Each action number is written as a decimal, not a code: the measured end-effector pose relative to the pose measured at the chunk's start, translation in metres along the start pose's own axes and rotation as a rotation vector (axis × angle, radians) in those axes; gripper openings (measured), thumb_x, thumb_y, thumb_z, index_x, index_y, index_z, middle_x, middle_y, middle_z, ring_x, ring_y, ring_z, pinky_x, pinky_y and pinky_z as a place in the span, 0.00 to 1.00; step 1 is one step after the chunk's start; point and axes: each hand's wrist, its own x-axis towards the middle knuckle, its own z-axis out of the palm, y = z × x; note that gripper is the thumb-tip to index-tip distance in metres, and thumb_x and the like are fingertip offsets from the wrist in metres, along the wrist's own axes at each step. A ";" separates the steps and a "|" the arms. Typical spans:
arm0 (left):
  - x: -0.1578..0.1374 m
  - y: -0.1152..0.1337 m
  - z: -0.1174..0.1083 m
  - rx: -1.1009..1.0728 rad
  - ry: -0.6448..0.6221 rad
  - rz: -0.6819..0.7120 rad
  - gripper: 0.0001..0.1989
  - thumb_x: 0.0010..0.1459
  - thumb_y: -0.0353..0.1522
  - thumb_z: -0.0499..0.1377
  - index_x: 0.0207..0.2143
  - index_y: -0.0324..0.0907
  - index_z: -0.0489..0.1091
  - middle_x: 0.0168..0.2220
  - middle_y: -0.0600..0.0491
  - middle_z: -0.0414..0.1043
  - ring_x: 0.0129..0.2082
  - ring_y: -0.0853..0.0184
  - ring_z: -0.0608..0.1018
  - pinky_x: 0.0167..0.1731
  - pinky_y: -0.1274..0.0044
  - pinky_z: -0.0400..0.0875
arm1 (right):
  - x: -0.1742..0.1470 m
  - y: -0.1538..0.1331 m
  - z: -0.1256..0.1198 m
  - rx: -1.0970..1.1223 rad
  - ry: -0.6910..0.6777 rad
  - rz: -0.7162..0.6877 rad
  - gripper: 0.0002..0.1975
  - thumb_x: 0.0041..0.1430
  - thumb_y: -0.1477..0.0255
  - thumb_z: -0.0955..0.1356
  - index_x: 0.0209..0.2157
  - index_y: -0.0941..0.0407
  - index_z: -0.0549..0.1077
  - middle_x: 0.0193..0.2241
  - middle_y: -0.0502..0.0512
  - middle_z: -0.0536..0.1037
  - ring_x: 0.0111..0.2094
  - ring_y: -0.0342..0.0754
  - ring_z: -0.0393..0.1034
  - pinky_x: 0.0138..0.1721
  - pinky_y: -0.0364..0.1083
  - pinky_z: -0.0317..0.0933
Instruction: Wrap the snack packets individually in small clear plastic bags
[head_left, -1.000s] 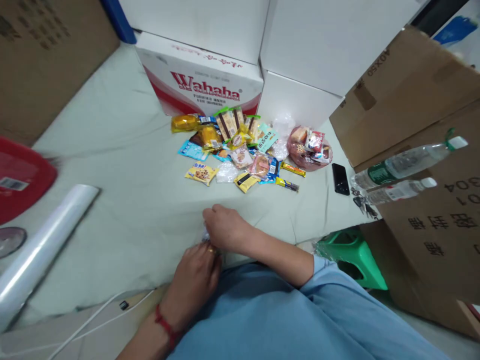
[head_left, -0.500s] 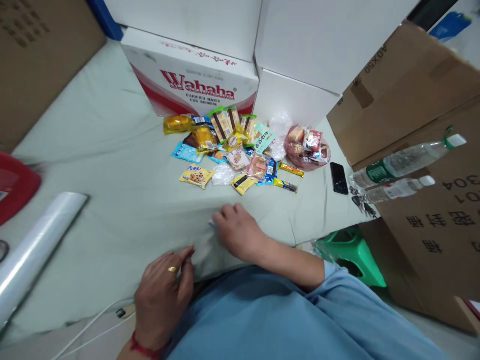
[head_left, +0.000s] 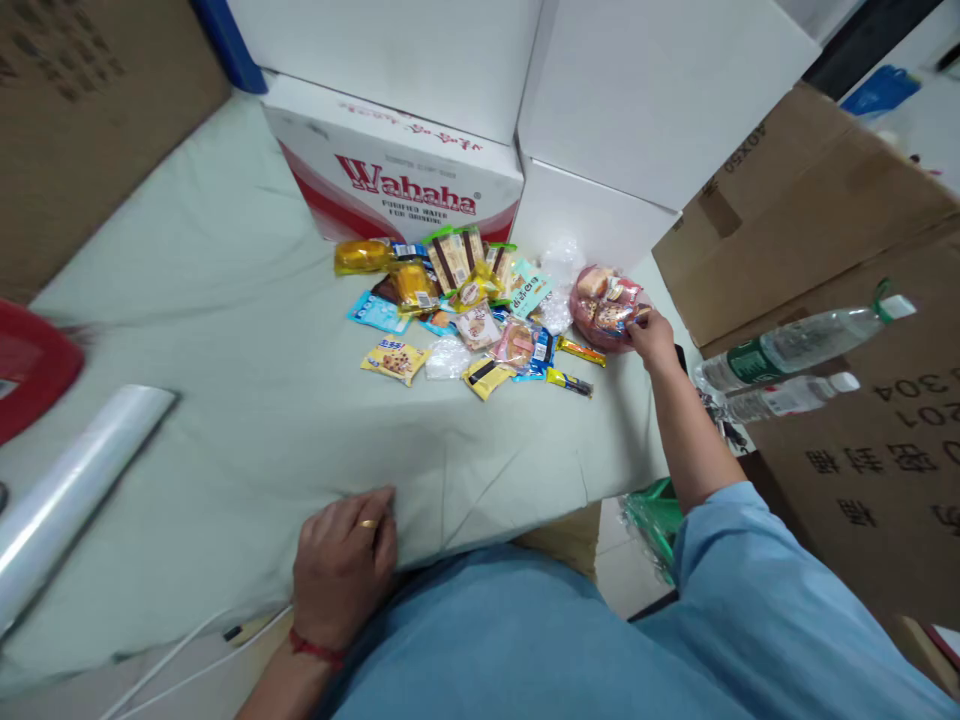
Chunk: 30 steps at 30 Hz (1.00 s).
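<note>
Pale grey-green cloth-covered table (head_left: 225, 440), lightly wrinkled, before stacked boxes. My right hand (head_left: 654, 340) reaches to the right edge of a translucent pinkish-red plastic bag (head_left: 584, 322) filled with wrapped snacks, which rests on the far right of the surface; the fingers touch the bag, but I cannot tell whether they are clamped on anything. My left hand (head_left: 341, 565) rests at the near edge, fingers curled in and tips hidden, so I cannot tell whether it is fully closed. Left of the bag: a loose heap of bright, small snack packets (head_left: 454, 265). Behind the heap: a red-and-white cardboard Wahaha water carton (head_left: 401, 195), with plain white boxes above and beside it. Left side: a shiny roll of clear film (head_left: 82, 500). Right end: two clear plastic bottles (head_left: 806, 340) before a large brown cardboard box (head_left: 855, 390)
</note>
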 end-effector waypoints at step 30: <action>-0.006 0.011 -0.005 -0.142 0.067 -0.080 0.09 0.65 0.24 0.56 0.45 0.42 0.73 0.39 0.49 0.78 0.39 0.61 0.78 0.42 0.69 0.70 | -0.148 -0.162 0.119 -0.339 -0.707 -0.989 0.12 0.67 0.77 0.65 0.44 0.57 0.80 0.51 0.63 0.79 0.51 0.55 0.70 0.42 0.47 0.60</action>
